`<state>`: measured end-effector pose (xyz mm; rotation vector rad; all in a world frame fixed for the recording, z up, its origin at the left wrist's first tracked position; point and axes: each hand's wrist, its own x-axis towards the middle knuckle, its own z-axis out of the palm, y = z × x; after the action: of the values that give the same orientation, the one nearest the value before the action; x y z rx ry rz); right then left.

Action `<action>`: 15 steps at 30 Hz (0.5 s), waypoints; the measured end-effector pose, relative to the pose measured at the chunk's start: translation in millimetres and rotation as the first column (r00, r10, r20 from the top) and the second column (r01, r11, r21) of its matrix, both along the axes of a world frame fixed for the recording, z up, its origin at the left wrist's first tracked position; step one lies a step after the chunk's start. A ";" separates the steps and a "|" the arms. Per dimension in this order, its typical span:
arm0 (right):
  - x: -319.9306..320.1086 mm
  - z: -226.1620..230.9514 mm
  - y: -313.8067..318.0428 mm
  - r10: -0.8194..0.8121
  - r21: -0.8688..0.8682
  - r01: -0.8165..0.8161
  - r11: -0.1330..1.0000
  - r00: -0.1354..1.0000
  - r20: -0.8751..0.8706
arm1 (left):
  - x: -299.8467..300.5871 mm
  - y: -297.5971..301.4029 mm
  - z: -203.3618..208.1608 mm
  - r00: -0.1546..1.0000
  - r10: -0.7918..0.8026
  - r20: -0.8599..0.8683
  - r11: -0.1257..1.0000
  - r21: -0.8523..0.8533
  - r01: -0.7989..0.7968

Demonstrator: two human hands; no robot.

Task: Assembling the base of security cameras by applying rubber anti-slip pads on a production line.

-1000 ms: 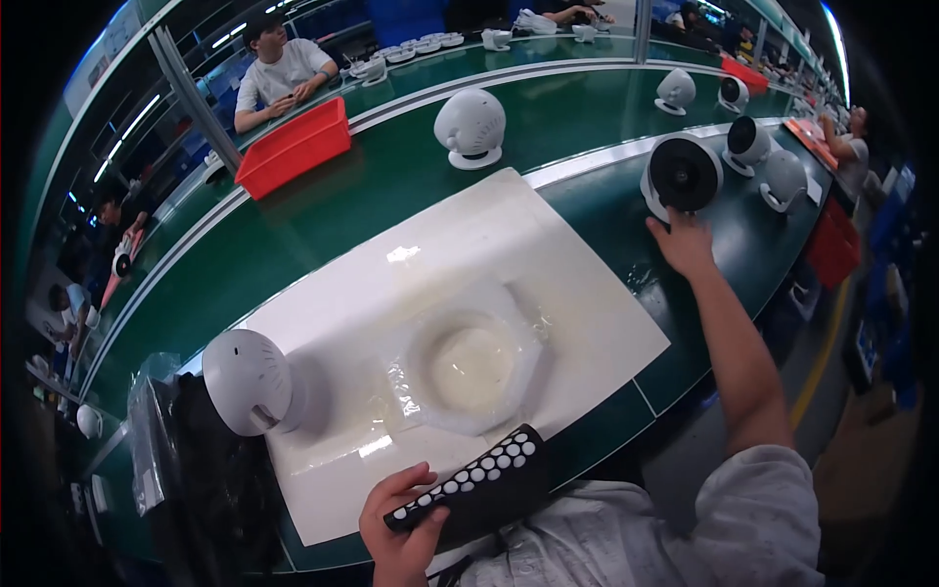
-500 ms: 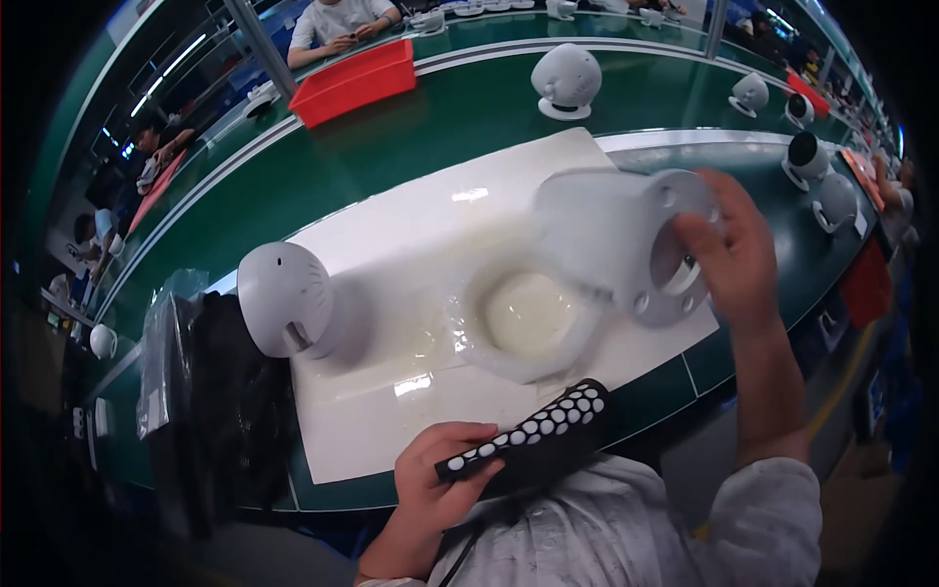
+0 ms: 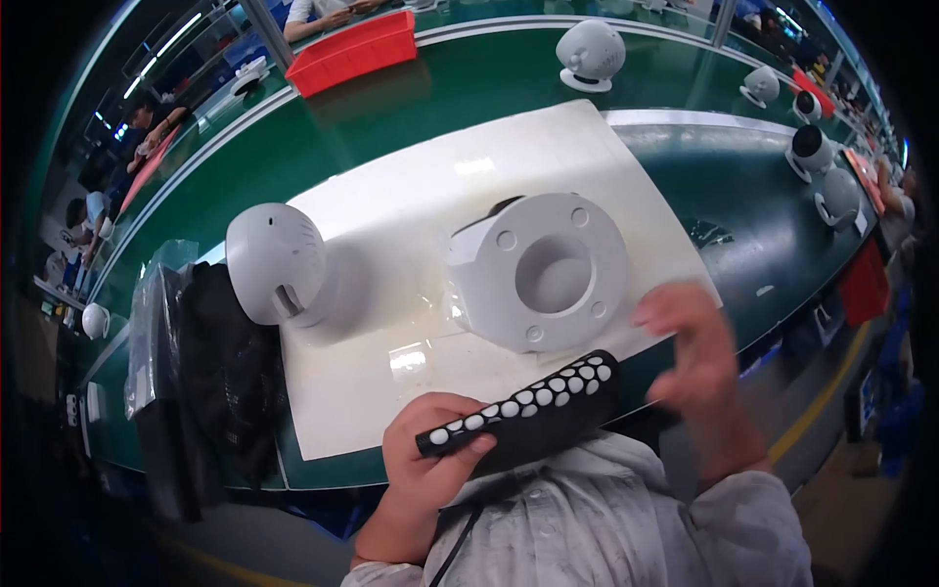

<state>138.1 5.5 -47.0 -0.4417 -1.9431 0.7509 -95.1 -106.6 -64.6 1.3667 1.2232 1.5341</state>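
My left hand point(image 3: 430, 452) pinches a black sheet point(image 3: 548, 430) by its left end, fingers closed on it. Rows of white round pads point(image 3: 529, 398) line the sheet's upper edge. On the white board, a white rounded camera-like device point(image 3: 474, 262) rests with its round base point(image 3: 608, 256) facing up. A central opening and several small round recesses show in that base. The whitish ring-shaped holder is mostly hidden beneath the device. Just right of the base, my right hand point(image 3: 693, 338) is empty, fingers apart and slightly blurred.
Another white device point(image 3: 276, 262) stands on the left of the board point(image 3: 342, 421). Black bags and clear plastic point(image 3: 210, 362) lie at the table's left. Across the green belt are a red bin point(image 3: 354, 57) and one more device point(image 3: 591, 54). Several devices stand at right; co-workers sit beyond.
The device my right hand was holding now lies base up over the ring-shaped holder. My right hand has let go and moved down toward me. The left hand still holds the sheet.
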 end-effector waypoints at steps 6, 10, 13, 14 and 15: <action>-25.8 -25.3 -30.9 0.006 -0.330 -0.029 0.944 0.997 -0.073 | 16.5 7.6 0.3 0.958 -0.084 0.275 0.991 -0.073 0.108; -29.7 -18.9 -29.3 -0.054 -0.335 0.055 0.941 0.998 0.010 | 17.2 1.0 -1.8 0.973 0.068 0.219 0.981 -0.193 -0.025; -26.8 -22.2 -32.4 -0.056 -0.444 0.080 0.892 0.996 0.067 | 18.5 2.0 -0.7 0.968 0.185 0.170 0.976 -0.147 -0.161; -25.0 -22.7 -31.6 -0.056 -0.444 0.080 0.893 0.996 0.066 | 16.8 1.9 -1.6 0.968 0.185 0.169 0.976 -0.146 -0.161; -22.2 -22.8 -31.2 -0.016 -0.476 0.056 0.878 0.996 0.086 | 14.5 0.4 -2.7 0.977 0.173 0.124 0.978 -0.135 -0.156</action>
<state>115.9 -25.7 -69.8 -0.8157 -1.8041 1.2127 -80.6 -106.2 -67.3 1.0856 1.3510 1.6062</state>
